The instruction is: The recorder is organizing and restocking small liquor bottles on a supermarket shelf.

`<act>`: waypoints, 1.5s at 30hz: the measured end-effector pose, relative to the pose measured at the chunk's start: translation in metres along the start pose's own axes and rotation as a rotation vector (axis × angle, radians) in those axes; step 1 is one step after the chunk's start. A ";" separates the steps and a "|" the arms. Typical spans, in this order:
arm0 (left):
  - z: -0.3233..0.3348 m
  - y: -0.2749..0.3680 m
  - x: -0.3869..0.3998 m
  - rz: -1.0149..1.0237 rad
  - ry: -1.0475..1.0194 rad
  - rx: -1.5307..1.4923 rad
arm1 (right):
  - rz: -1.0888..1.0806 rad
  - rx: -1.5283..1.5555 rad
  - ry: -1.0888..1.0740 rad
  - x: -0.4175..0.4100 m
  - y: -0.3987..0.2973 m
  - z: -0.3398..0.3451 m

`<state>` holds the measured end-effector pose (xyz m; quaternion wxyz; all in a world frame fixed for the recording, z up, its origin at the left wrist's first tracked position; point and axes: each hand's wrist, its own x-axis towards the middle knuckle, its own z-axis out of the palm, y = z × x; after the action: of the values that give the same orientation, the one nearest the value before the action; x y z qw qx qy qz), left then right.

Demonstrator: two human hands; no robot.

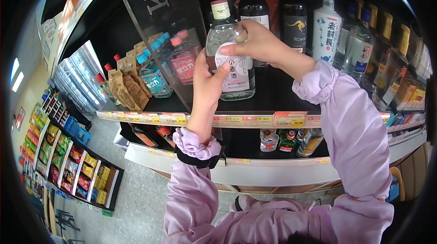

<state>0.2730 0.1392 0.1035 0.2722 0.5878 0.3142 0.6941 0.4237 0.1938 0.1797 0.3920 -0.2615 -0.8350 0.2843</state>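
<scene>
A clear glass liquor bottle [246, 88] with a cream cap and a pale label stands upright at the front of the black shelf [273, 97]. Around its left side, my left hand [210, 83] is gripping it, thumb on the label. My right hand [254, 41] holds the same bottle at the right shoulder, its thumb pressing a round white tag [227, 51] on the glass. Part of the label is hidden by my fingers. Behind it stand dark wine bottles, one red-capped [253, 1] and one with a black label [295, 22].
A clear divider [160, 39] rises left of the bottle, beside blue-capped bottles [155, 80] and brown paper bags [124, 88]. To the right stand a white ceramic bottle [326, 32] and several glass bottles. Price tags [290, 120] line the shelf edge. A person [70, 106] stands beyond the snack rack [65, 155].
</scene>
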 end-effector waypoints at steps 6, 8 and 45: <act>-0.005 -0.002 0.000 -0.006 0.025 0.000 | 0.021 -0.032 -0.006 0.001 -0.008 0.004; -0.004 -0.003 -0.001 0.003 0.034 0.003 | 0.029 -0.045 -0.004 0.002 -0.007 0.004; -0.012 0.050 -0.145 0.497 -0.182 0.624 | -0.362 -0.242 -0.107 -0.190 -0.027 -0.021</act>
<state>0.2842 -0.0034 0.0470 -0.0684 0.7592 0.3329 0.5551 0.5404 0.0556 0.1127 0.3575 -0.1371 -0.9159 0.1204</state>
